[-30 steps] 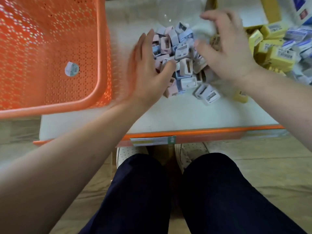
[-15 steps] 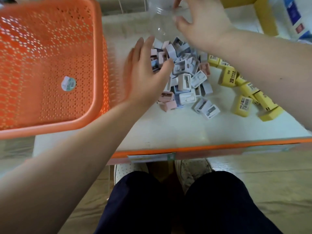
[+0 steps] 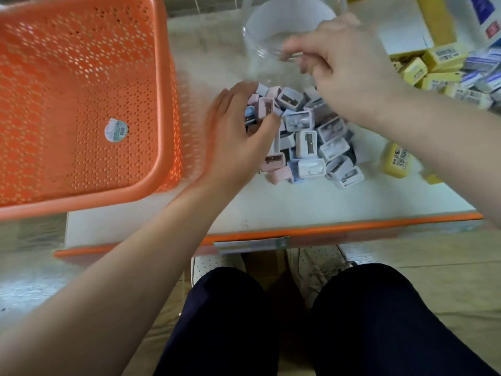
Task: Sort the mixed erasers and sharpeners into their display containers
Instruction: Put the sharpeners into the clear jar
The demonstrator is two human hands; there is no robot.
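Observation:
A heap of small pink, blue and white sharpeners (image 3: 306, 142) lies on the white table (image 3: 298, 202). My left hand (image 3: 238, 139) cups the heap's left side, its fingers and thumb curled round a few pink sharpeners. My right hand (image 3: 349, 77) hovers blurred over the back of the heap, beside the rim of a clear round jar (image 3: 265, 31). Its fingers are loosely curled and nothing shows in them. Yellow boxed erasers (image 3: 395, 158) lie to the right of the heap, with more (image 3: 439, 66) piled at the far right.
A large orange perforated basket (image 3: 81, 104) fills the left side, overhanging the table's edge. Blue-and-white packets (image 3: 482, 63) lie among the erasers at the far right. The table's orange front edge (image 3: 352, 226) runs just above my knees.
My right hand has come down from over the jar's mouth towards the heap. My left hand stays at the heap's left side, its fingers now curled tighter round sharpeners.

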